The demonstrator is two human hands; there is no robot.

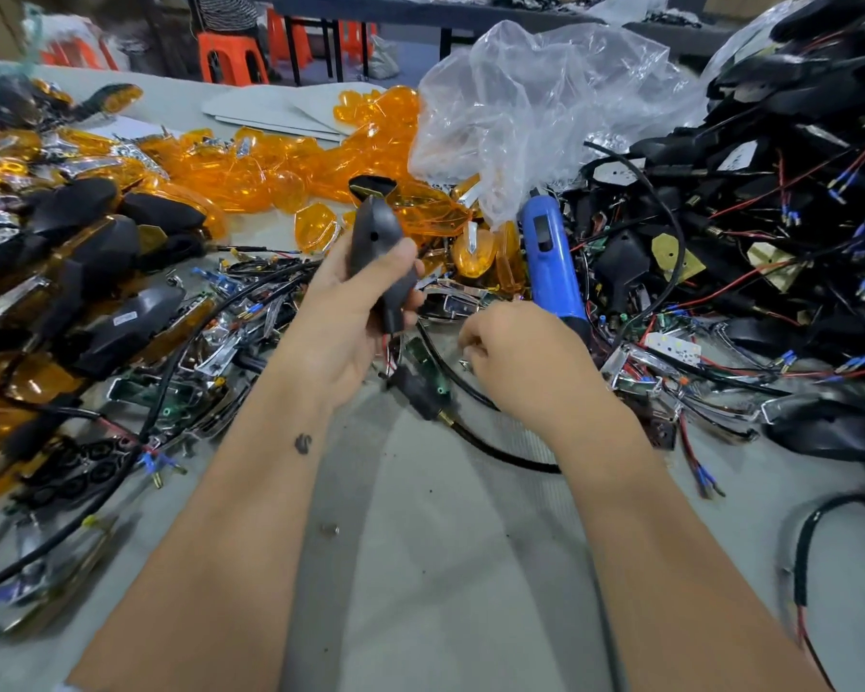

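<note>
The left hand [350, 317] grips a black lamp housing [376, 232] upright above the desk [420, 566]; the right hand [515, 362] sits low, fingers curled, whether pinching anything I cannot tell. A blue screwdriver [553, 262] lies just beyond it; orange lenses [280, 162] crowd the left, wired parts [770, 202] the right, with bare desk between the forearms.

Bright, even overhead light; soft shadows; wide-angle edge warp; corners blurred, perhaps motion.

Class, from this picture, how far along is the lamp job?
Done, apparently: lamps with amber lenses fitted are piled at left. In hand: the left hand grips a black housing; the right hand reaches among small parts. Left: loose amber lenses and a heap of wired housings.
</note>
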